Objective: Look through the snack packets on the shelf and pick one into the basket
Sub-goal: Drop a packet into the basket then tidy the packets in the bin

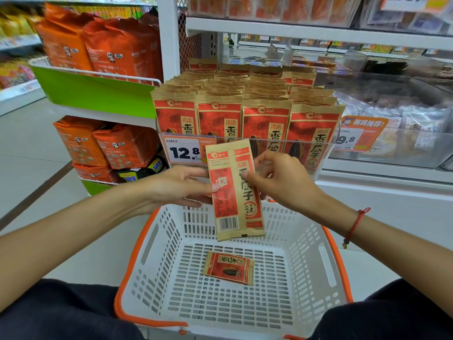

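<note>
Basket [326,263] below, both hands pinch one upright snack packet [235,192].

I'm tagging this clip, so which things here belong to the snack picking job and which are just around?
Job: held seed packet, left hand, right hand, basket, packet in basket, shelf seed packets.
Around: orange bags, price tag, red bracelet.

Single head-worn view, looking forward and down, close over basket [326,268], facing nearby shelf [318,33]
</note>
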`<state>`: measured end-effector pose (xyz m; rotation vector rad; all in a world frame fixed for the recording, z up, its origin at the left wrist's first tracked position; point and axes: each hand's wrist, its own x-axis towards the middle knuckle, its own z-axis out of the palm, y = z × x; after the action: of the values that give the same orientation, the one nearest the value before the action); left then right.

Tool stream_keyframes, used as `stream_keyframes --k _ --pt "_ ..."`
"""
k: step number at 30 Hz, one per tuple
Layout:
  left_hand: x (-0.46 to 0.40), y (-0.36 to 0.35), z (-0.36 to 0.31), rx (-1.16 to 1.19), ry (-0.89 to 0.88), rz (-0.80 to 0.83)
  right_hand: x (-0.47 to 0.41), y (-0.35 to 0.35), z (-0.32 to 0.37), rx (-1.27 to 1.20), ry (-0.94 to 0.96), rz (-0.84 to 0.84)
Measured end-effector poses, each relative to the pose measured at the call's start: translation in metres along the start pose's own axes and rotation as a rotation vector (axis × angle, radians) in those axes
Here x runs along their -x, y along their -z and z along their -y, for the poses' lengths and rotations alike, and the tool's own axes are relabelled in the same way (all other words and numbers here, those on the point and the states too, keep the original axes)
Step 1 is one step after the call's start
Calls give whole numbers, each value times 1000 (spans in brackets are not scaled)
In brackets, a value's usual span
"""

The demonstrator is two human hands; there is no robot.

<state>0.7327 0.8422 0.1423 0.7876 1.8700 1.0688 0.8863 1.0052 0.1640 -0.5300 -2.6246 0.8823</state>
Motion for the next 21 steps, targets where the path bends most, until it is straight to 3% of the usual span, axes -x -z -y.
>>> stream_keyframes --k 13,21 --pt "13 -3 -8 33 38 -23 9 15 1 -214 71 327" --pt "19 -5 -16 64 30 91 18 10 -3 -134 99 239"
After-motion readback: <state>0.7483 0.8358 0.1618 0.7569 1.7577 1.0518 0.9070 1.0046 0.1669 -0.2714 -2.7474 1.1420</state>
